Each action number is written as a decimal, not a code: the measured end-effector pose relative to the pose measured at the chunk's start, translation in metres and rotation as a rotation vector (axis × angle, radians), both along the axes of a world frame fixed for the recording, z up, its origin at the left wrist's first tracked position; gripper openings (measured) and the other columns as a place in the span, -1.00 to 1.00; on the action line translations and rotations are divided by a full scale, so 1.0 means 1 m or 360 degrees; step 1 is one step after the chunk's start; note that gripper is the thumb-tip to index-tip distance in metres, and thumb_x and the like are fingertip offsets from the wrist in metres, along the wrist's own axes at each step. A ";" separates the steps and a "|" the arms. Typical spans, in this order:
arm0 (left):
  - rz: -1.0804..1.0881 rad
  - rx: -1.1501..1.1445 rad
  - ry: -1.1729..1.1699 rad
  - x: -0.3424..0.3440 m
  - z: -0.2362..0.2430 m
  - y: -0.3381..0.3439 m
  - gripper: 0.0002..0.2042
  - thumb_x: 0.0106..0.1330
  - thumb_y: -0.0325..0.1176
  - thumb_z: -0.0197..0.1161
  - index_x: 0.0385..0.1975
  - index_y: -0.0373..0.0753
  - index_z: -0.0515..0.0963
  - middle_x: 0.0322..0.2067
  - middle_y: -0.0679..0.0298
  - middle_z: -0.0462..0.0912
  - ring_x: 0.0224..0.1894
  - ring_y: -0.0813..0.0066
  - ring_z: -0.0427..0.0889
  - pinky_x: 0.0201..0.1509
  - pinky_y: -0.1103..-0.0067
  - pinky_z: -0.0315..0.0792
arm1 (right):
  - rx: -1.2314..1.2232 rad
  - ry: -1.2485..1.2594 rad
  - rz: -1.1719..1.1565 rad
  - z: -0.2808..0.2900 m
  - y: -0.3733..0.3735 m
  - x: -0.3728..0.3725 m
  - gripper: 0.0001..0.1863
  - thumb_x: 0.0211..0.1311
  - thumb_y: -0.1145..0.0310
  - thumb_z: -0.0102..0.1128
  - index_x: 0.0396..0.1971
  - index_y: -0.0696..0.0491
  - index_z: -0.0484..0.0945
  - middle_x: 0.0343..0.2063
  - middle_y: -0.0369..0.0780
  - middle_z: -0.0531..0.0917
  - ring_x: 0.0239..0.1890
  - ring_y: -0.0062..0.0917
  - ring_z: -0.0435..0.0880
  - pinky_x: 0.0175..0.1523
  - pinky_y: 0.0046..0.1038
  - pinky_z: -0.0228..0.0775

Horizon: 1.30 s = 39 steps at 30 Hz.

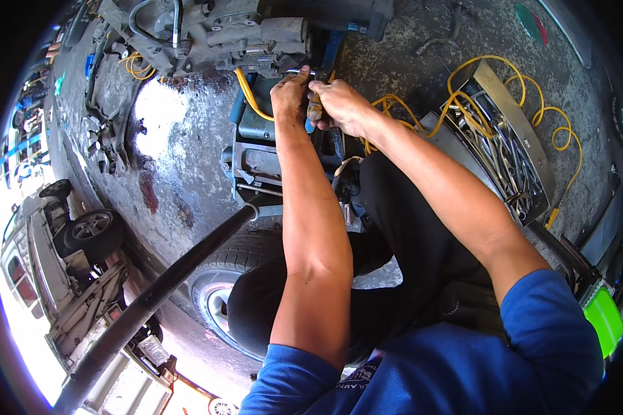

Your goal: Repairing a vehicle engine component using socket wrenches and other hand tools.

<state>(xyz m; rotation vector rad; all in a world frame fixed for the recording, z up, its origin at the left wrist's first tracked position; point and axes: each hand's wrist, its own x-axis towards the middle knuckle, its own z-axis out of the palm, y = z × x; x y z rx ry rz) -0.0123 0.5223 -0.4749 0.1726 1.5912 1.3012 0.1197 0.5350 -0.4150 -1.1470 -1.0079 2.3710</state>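
Both of my arms reach up to the underside of a grey metal gearbox-like assembly (256, 31). My right hand (342, 105) is closed around a worn tool with a yellow-brown handle (315, 107); its exact kind is not clear. Beside it, my left hand (289, 95) is closed, thumb upward, near a short shiny metal shank (310, 72) against the assembly's lower edge. What lies in the left fingers is hidden. Under my hands stands a blue-green floor jack (256, 128), its long black handle (173, 270) slanting to the lower left.
An open metal tool tray (512, 162) full of wrenches lies at right, with a coiled yellow hose (564, 131) around it. A tyre (235, 277) lies by my left knee. Wet, stained floor (163, 124) spreads left of the jack. A vehicle (45, 263) stands far left.
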 end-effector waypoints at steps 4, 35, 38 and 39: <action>-0.0028 0.0035 0.0139 -0.002 0.000 -0.005 -0.77 0.18 -0.29 0.42 -0.49 -0.35 0.61 -0.57 0.27 0.60 -0.60 0.54 0.47 -0.52 0.54 0.35 | -0.0890 0.0260 -0.0125 0.014 0.005 -0.007 -0.80 0.37 0.34 -0.11 -0.35 0.15 0.40 -0.54 -0.19 0.54 -0.60 -0.55 0.51 -0.61 -0.55 0.28; 0.0440 0.0468 -0.0563 -0.003 -0.044 0.013 -0.51 0.41 -0.41 -0.19 0.29 -0.50 0.02 0.22 -0.18 0.25 0.26 -0.06 0.32 0.36 0.13 0.25 | -0.0251 0.0003 -0.0740 -0.026 -0.031 0.023 -0.90 0.30 0.40 -0.03 -0.37 0.10 0.35 -0.67 -0.30 0.37 -0.73 -0.60 0.36 -0.72 -0.53 0.14; 0.0611 0.0667 -0.0893 -0.017 -0.040 0.016 -0.47 0.41 -0.33 -0.27 0.34 -0.45 -0.03 0.26 -0.18 0.22 0.31 -0.10 0.25 0.39 0.06 0.16 | -0.0139 0.0042 -0.0651 -0.020 -0.026 0.028 -0.92 0.31 0.41 -0.05 -0.34 0.10 0.36 -0.64 -0.29 0.39 -0.70 -0.62 0.35 -0.70 -0.56 0.15; 0.0750 0.0814 -0.1218 -0.016 -0.040 0.017 -0.46 0.39 -0.31 -0.30 0.35 -0.43 -0.03 0.27 -0.17 0.23 0.33 -0.12 0.22 0.39 0.03 0.13 | -0.0105 0.0020 -0.0561 -0.019 -0.022 0.031 -0.91 0.33 0.41 -0.07 -0.36 0.10 0.37 -0.65 -0.28 0.39 -0.71 -0.62 0.34 -0.71 -0.56 0.14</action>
